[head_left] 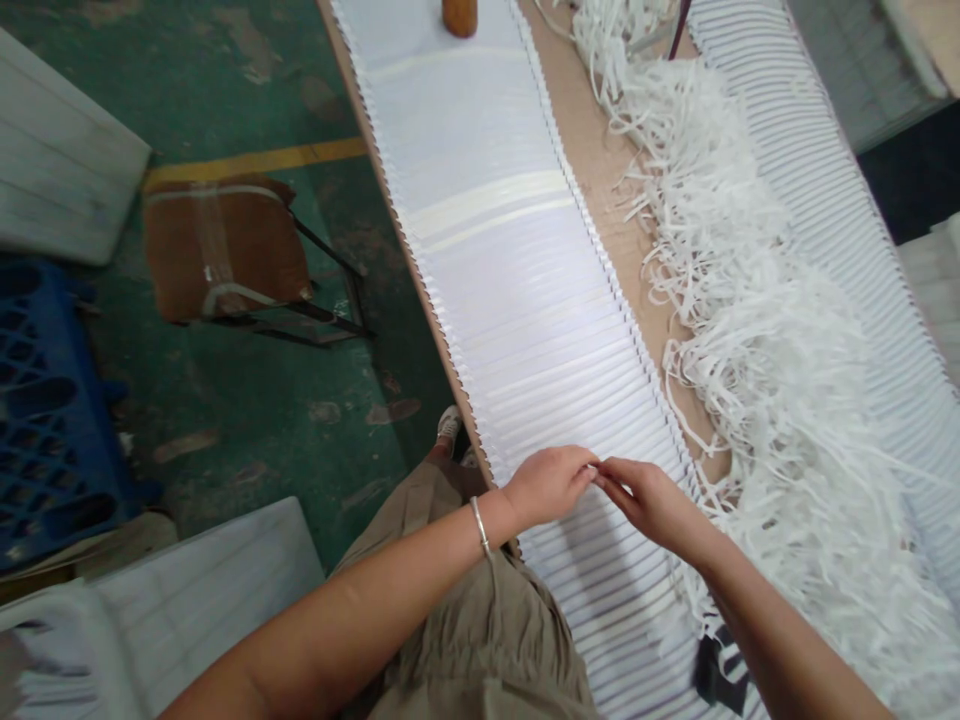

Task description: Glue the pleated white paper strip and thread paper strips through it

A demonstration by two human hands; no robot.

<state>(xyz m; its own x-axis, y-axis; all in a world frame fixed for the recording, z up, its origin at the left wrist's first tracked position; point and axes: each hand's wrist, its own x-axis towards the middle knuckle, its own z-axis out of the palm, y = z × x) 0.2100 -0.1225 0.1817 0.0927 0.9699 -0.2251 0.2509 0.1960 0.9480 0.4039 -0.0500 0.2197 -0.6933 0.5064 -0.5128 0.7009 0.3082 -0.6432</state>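
My left hand (pixel 549 484), with a silver bangle on its wrist, is closed in a pinch. The fingertips of my right hand (pixel 651 502) meet it, pinched as well. Whatever sits between the fingertips is too small to make out. Both hands are over a long row of white layered strips (pixel 517 290), laid in overlapping, edge-on ridges along the table. Right of this row lies a large tangled heap of thin white ribbon-like strips (pixel 795 380). Near my right forearm is a black object (pixel 720 672), partly hidden.
A brown table edge (pixel 420 290) runs along my left. Beyond it stand a stool with a brown padded seat (pixel 225 245) and a blue plastic pallet (pixel 52 410). A second ridged white row (pixel 810 150) lies past the heap. A brown wooden piece (pixel 460 15) rests at the far end.
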